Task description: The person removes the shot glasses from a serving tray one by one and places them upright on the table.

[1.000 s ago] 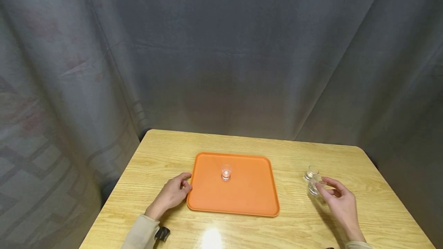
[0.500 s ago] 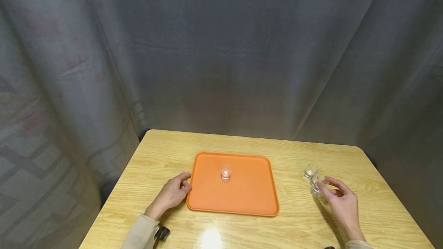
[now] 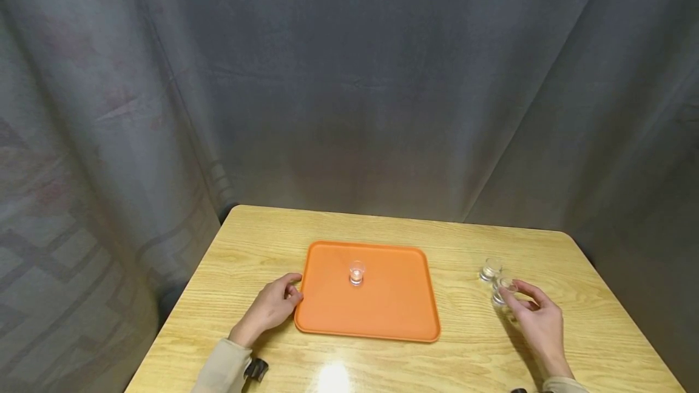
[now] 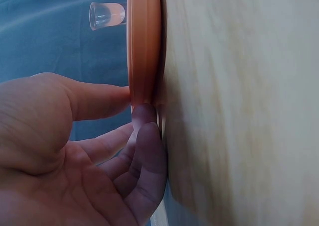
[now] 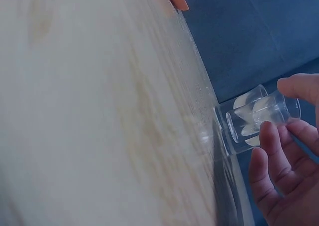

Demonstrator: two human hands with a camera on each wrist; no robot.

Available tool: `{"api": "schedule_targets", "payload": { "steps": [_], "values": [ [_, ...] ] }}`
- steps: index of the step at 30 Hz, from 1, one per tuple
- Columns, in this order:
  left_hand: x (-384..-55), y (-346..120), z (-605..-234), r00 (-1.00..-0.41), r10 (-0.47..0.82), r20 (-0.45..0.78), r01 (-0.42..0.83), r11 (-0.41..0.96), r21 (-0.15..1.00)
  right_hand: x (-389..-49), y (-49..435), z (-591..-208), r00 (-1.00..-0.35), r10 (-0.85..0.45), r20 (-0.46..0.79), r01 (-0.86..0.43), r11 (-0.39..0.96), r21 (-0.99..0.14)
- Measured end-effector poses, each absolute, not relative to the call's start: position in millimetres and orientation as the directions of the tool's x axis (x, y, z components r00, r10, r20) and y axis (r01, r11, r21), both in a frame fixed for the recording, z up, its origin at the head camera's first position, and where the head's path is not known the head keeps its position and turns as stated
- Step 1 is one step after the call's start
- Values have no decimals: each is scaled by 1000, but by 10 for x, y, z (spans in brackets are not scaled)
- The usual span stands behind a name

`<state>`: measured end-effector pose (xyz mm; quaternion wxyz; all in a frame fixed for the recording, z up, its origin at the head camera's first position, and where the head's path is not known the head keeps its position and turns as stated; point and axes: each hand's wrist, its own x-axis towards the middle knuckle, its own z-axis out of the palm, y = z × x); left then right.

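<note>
The left hand [image 3: 275,302] pinches the tray's [image 3: 377,314] left edge; the right hand [image 3: 540,321], pinching 1 shot glass [image 3: 500,295] toward the table's [image 3: 461,259] right edge, should clear the other glass [image 3: 490,270].

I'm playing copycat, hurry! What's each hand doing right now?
Left hand: closed, holding the edge of the orange tray.
Right hand: closed, holding a small clear glass.

The left hand [image 3: 273,302] is pinching with thumb and bent fingers; the right hand [image 3: 537,317] is pinching between thumb and fingers, the outer ones curling.
</note>
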<state>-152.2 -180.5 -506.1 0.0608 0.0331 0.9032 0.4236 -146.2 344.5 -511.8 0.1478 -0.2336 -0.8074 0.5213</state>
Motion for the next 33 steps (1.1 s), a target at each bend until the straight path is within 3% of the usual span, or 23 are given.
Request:
{"api": "schedule_targets", "payload": {
  "steps": [14,33],
  "values": [
    [-1524,-1808,-5059,-990,111,-87,3,634,773,-1482,3426,-5113,-852,524,0,236,383,-893],
    [-1536,-1808,-5071,-991,105,-85,3,646,763,-1497,3442,-5152,-870,492,-31,202,298,-933]
  ]
}}
